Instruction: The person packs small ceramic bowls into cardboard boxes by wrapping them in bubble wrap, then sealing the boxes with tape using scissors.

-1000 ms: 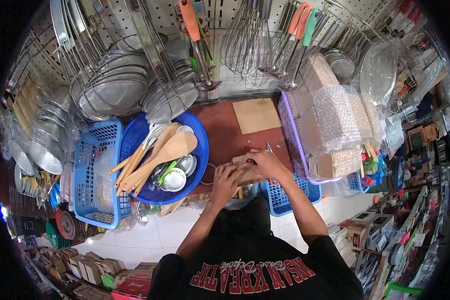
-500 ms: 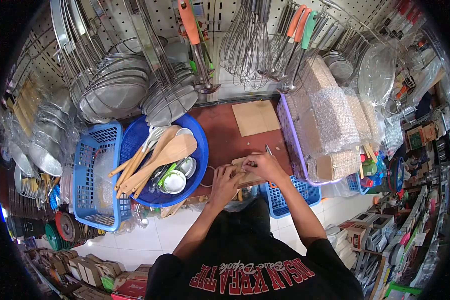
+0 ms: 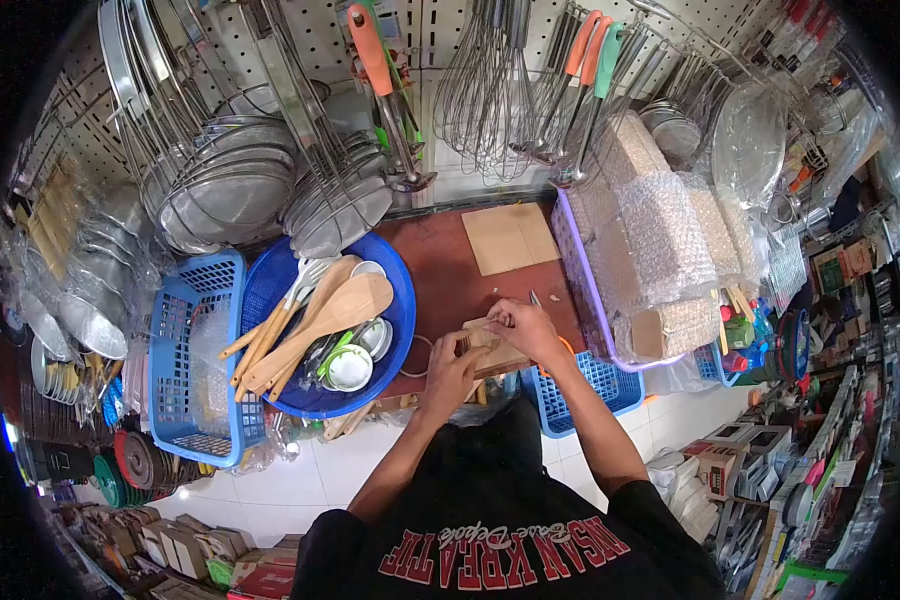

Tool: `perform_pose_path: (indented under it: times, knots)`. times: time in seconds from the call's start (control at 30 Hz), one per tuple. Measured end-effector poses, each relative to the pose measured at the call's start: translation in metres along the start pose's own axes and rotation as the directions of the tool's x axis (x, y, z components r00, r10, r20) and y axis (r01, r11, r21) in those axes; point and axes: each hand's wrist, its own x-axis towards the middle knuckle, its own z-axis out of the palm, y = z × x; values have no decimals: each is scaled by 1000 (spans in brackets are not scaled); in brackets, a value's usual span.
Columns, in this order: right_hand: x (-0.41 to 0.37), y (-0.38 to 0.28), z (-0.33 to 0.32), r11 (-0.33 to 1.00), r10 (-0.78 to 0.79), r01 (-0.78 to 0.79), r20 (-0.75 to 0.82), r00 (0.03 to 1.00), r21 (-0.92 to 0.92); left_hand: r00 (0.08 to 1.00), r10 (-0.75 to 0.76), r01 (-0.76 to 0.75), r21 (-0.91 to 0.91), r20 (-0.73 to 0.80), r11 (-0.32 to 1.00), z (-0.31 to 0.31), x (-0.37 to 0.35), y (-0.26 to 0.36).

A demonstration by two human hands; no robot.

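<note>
A small piece of tan cardboard (image 3: 505,355) lies at the table's near edge, between my two hands. My left hand (image 3: 452,372) is closed, its fingers curled over the cardboard's left side. At the far edge of the piece, my right hand (image 3: 526,328) is closed in a pinch; its fingertips partly cover what they grip. Just beyond the right hand rests a thin pointed tool (image 3: 535,298), too small to make out. A tan ring (image 3: 417,356) lies left of my left hand, partly beside the blue basin.
A round blue basin (image 3: 407,320) holds wooden spatulas (image 3: 345,305) and other utensils. Flat cardboard (image 3: 510,238) lies farther back on the red-brown table (image 3: 450,270). Right stands a purple basket (image 3: 573,262) with bubble-wrapped boxes; left, a blue basket (image 3: 196,440). Strainers (image 3: 228,190) and whisks (image 3: 490,100) hang above.
My right hand has shifted slightly left and up along the cardboard. My left fingers have moved a little, and more of the cardboard now shows between the hands.
</note>
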Motion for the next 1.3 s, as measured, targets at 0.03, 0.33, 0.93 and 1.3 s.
perform_pose_path:
  times: [0.03,0.33,0.93,1.3]
  knots:
    - [0,2,0,1000,-9,9,-7,1000,0,1000,0,0,-20,-14,1000,1,0,0]
    - [1,-8,-6,998,17,-14,54,998,-57,1000,-10,10,12,-17,1000,5,-1,0]
    - [-2,-10,-3,996,42,-41,10,999,-77,996,-76,68,-170,-45,983,11,1,-4]
    - [-1,-11,-9,997,-5,8,39,999,-77,998,-59,52,-201,-28,978,10,0,-4]
